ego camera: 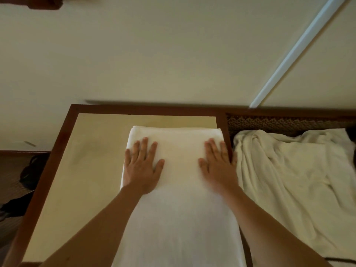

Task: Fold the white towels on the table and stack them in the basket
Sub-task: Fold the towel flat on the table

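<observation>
While the folded white towel (179,189) lies lengthwise on the counter (81,170), it is pressed flat by the left hand (142,166) and right hand (217,166), fingers straight, nothing gripped. Smoothing is judged underway; another fold is needed next. An unfolded towel (289,180) is heaped just right; no basket is seen.

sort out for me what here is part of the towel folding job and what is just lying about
Part of the job:
- folded white towel, flat on the table
- left hand and right hand, both pressing flat on it
- crumpled white towel to the right, not yet folded

Just lying about:
- dark object on the floor at left
- white strip on the wall
</observation>
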### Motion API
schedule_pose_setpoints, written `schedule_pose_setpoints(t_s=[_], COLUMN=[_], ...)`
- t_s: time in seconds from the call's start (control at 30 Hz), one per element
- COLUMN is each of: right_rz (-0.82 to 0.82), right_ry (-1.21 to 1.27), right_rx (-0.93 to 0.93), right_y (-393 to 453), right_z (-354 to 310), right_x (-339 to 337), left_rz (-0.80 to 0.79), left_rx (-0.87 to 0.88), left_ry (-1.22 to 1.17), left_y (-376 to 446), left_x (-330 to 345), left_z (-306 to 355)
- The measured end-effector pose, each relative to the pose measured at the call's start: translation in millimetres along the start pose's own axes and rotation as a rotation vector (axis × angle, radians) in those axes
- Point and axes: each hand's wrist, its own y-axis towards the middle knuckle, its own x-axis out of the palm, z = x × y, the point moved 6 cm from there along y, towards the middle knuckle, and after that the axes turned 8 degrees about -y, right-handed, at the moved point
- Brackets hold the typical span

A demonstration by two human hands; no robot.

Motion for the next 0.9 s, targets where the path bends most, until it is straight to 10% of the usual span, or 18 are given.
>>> schedule_pose_setpoints(t_s=[0.9], right_rz=[-0.041], right_ry=[-0.009], right_rx=[0.027], right_y=[157], right_z=[-12], right_x=[-40], left_rz=[-0.005], left_rx=[-0.025], left_ry=[0.075], left_y=[172], left_x=[-43], left_z=[-44])
